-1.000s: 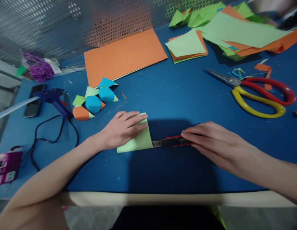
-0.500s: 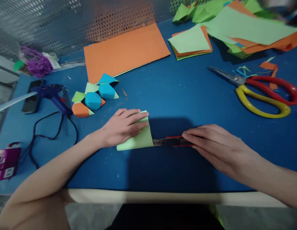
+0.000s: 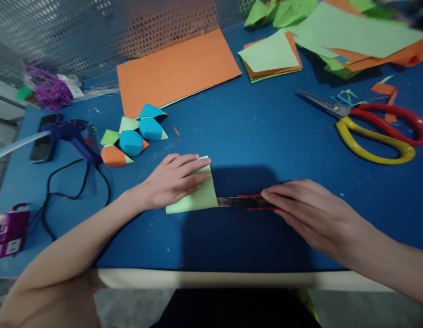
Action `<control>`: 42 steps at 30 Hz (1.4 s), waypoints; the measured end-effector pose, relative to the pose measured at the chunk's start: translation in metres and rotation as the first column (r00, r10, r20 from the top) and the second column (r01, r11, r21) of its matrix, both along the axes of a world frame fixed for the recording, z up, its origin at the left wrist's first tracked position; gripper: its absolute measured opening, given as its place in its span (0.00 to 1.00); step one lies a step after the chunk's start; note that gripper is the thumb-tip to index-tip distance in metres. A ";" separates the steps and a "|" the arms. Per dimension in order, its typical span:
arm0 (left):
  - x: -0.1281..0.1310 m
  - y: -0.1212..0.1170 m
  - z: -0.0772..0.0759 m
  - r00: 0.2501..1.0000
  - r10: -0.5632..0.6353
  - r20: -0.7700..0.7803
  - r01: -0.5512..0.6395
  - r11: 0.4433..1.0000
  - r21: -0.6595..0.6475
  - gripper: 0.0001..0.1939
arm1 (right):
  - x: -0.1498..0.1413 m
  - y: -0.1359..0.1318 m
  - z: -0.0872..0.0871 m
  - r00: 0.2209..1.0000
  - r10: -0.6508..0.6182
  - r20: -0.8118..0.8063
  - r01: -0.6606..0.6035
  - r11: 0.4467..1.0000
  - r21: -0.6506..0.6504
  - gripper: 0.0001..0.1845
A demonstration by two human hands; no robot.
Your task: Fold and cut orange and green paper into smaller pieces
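My left hand (image 3: 179, 180) lies with its fingers stretched out over a folded piece of light green paper (image 3: 201, 196), holding it down on the blue tabletop. In my right hand (image 3: 310, 205) is a utility knife (image 3: 247, 202) with a red and dark body, gripped between thumb and fingers. Its blade runs left into the fold at the paper's right edge, so the tip is hidden. Up and left of my left hand sits a cluster of folded paper pieces (image 3: 131, 142) in blue, orange and green.
Scissors (image 3: 344, 111) with red and yellow handles lie at right, near paper scraps. Orange sheets (image 3: 177, 70), a small paper stack (image 3: 271, 54) and loose papers (image 3: 354, 32) lie along the back. A blue glue gun (image 3: 76, 136), its cord, a phone (image 3: 43, 146) and purple raffia (image 3: 52, 91) are left.
The view has shifted slightly. Both hands, the green paper and the knife keep nearly the same places, with the blade still in the fold.
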State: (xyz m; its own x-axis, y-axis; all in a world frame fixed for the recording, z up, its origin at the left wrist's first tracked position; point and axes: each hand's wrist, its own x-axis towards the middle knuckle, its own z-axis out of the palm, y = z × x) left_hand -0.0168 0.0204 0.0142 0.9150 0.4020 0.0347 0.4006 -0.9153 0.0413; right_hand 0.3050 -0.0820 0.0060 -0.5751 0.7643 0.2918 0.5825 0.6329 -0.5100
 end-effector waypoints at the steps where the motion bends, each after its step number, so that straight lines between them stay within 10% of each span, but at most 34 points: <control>1: 0.000 0.000 0.000 1.000 -0.004 -0.006 0.004 1.000 0.005 0.19 | 0.000 -0.001 0.000 1.000 -0.008 0.011 0.008 1.000 -0.003 0.20; 42: 0.003 -0.001 0.005 0.998 -0.022 -0.066 0.022 1.000 -0.009 0.21 | -0.009 -0.013 -0.004 0.998 -0.047 0.034 0.045 0.998 0.041 0.21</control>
State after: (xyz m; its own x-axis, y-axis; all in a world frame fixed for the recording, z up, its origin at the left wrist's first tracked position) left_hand -0.0136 0.0199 0.0188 0.9237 0.3820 -0.0296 0.3827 -0.9236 0.0228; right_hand 0.2958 -0.0952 0.0016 -0.5500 0.7782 0.3031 0.6287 0.6247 -0.4630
